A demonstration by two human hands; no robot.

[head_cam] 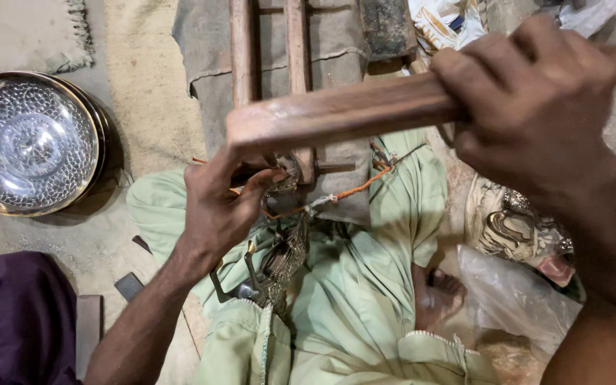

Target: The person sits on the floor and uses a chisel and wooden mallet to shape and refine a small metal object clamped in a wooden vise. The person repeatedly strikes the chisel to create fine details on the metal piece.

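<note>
My right hand (536,107) grips a flat brown wooden bar (336,114) raised across the upper middle of the view. Under its far end, my left hand (219,199) pinches a small patterned metal piece (284,182) against a wooden frame of two upright slats (297,78). An orange cord (354,189) runs off to the right from that spot. A dark, textured metal strip (283,260) hangs down from the pinched piece over my lap, which is clad in pale green cloth (351,285).
A stack of hammered shiny metal bowls (30,142) sits on the floor at left. Grey sacking (336,43) covers the frame. Silver and gold ornate pieces (515,228) and clear plastic bags (515,299) lie at right. My bare foot (440,292) rests below.
</note>
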